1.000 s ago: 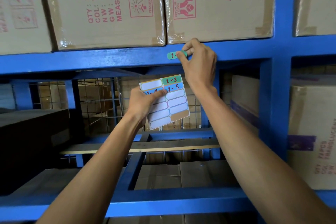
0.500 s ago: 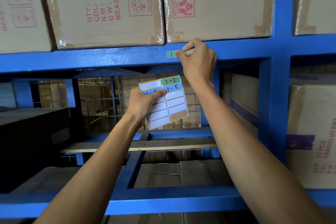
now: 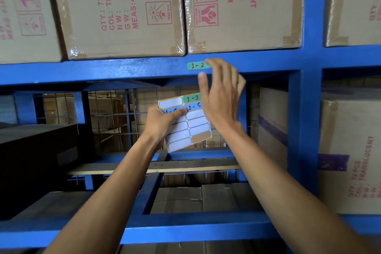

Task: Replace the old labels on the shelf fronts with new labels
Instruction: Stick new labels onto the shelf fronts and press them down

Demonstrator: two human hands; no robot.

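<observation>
The green "1-2" label (image 3: 198, 65) is stuck on the blue shelf front (image 3: 123, 69), long axis running 9 to 3 o'clock and its writing upright. My right hand (image 3: 221, 93), the nearer one, has its fingers (image 3: 212, 62) spread, gripping nothing, index tip at the label's 3 o'clock end. My left hand (image 3: 162, 123) pinches the label sheet (image 3: 189, 126) at 6 o'clock below.

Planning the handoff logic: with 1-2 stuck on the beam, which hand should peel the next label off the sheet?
Right. The right hand is open and empty, hovering beside the 1-2 label just above the label sheet. The left hand is shut on the sheet, thumb pressed across it, so it probably serves best steadying it.
</observation>
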